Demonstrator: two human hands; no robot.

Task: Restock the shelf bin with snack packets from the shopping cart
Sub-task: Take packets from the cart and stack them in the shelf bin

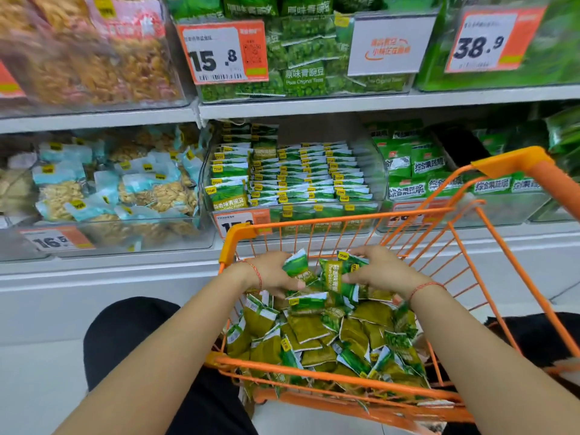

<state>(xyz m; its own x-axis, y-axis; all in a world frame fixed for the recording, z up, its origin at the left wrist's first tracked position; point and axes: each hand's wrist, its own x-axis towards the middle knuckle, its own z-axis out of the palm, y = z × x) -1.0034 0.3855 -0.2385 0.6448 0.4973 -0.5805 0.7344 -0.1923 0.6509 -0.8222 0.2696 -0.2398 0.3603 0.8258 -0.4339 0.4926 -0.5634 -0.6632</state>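
Left hand (272, 273) gripped a garlic green-pea packet (297, 267); right hand (381, 270) pinched several more. Both worked inside the orange cart (439, 211). The clear shelf bin (293, 178) at 12 o'clock was partly filled in rows; the loose pile (326, 337) remained large. The cart rim stood between hands and bin. Nut packets (103, 183) at 10 o'clock.

Price tag "15.8" (222, 53) fronts the green pea bin (307, 76); left of it, tan snack bin (94, 67).
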